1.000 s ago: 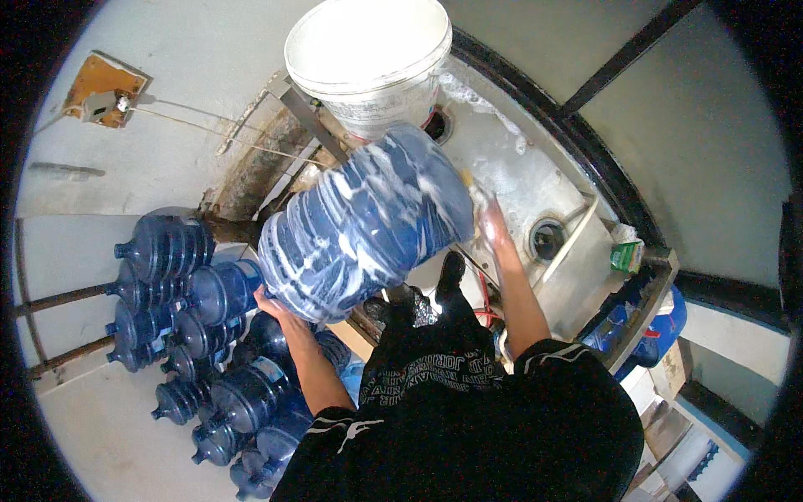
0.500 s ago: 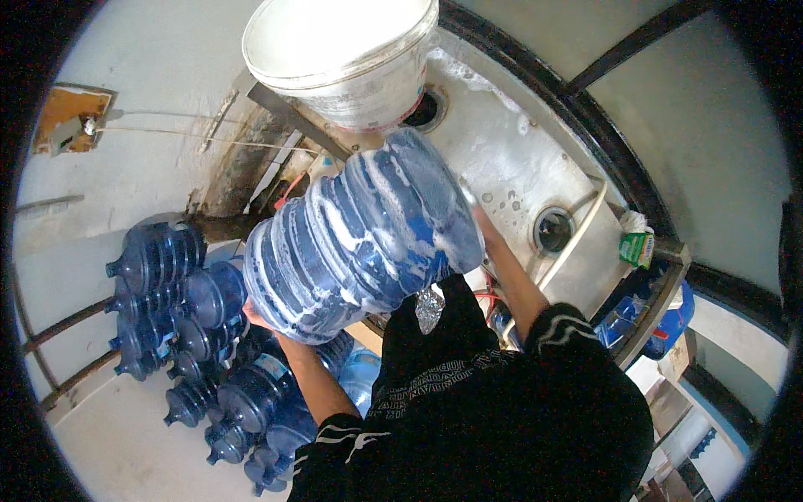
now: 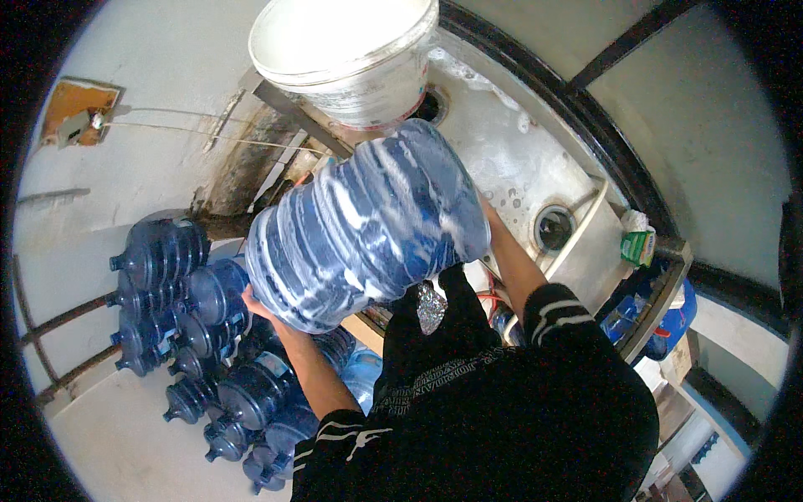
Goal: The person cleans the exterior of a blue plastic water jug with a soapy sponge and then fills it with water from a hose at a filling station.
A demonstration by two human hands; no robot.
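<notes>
A large blue water jug (image 3: 360,226), streaked with white suds, is held tilted in front of me between both hands. My left hand (image 3: 258,306) grips its lower left end; most of its fingers are hidden behind the jug. At the opposite end, my right hand (image 3: 485,211) holds the jug's right side, its fingers mostly out of sight. Behind the jug lies a metal sink (image 3: 502,159) with suds and water drops on it.
A white bucket (image 3: 368,88) stands at the far side of the sink. Several blue jugs (image 3: 251,389) are stacked at the left. A pale hose (image 3: 577,238) runs over the sink near a green packet (image 3: 638,248). A drain (image 3: 554,227) lies beyond my right forearm.
The jug has turned slightly in my hands, and its suds streaks have shifted. Both hands still hold it at its two ends.
</notes>
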